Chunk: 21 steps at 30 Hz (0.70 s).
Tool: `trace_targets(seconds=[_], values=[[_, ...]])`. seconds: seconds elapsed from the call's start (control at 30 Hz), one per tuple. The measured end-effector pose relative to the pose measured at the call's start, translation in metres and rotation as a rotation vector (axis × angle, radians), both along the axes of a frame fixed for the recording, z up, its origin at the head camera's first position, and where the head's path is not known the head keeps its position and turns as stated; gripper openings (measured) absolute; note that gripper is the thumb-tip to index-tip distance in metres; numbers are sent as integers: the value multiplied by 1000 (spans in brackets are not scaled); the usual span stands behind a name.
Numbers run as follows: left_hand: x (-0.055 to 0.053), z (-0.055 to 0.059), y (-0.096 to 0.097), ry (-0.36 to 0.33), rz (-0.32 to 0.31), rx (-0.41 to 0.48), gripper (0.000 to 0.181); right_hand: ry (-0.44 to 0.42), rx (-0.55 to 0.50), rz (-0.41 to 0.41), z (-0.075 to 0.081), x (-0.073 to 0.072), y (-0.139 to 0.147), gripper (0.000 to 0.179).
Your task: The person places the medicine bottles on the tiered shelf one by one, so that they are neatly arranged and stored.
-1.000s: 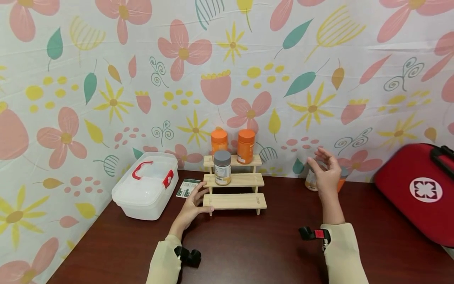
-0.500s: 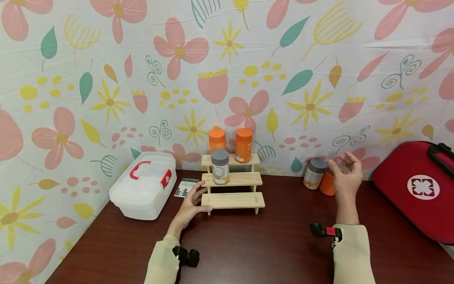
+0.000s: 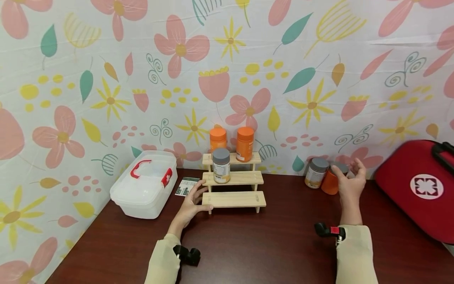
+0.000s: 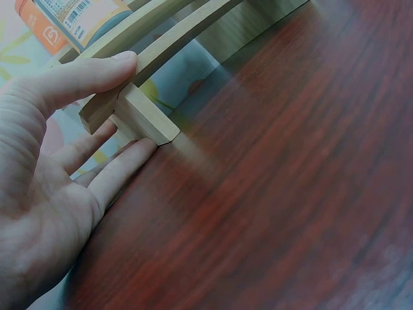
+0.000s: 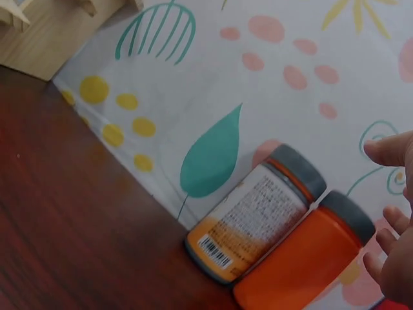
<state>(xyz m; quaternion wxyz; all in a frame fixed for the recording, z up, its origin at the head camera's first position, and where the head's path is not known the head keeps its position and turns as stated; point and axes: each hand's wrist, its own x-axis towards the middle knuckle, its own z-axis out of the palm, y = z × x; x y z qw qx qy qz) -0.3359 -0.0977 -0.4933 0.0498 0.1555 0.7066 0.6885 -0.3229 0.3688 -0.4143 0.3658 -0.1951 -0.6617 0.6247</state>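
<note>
My left hand (image 3: 188,206) holds the left end of a three-step wooden display stand (image 3: 234,200). In the left wrist view the thumb (image 4: 97,77) lies on the lowest step, with fingers at its leg. A grey-lidded bottle (image 3: 221,167) stands on the middle step, and two orange bottles, one on the left (image 3: 218,139) and one on the right (image 3: 244,145), are on the top step. My right hand (image 3: 351,183), thumb and fingers spread, is beside an orange bottle with a grey lid (image 5: 297,261). A labelled grey-lidded bottle (image 5: 248,223) stands against that one's left side.
On the left sits a white lidded box (image 3: 143,189) with a red handle. A printed card (image 3: 186,187) lies between it and the stand. A red first-aid bag (image 3: 418,213) occupies the right side. Behind the dark wood table (image 3: 266,244) hangs a flower-patterned cloth (image 3: 301,39).
My right hand has moved right, from in front of the labelled bottle to beside the orange one, uncovering both bottles. The left hand stays on the stand.
</note>
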Motion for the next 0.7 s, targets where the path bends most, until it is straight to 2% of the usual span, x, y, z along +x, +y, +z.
trace_targets(seconds=[0.43,0.7], values=[[-3,2,0,2,-3,2,90,-147,1,51,-21,-6,15,71],[0,1,1,-6,1,-3,89,-162,-9,71,-30,-9,18,71]])
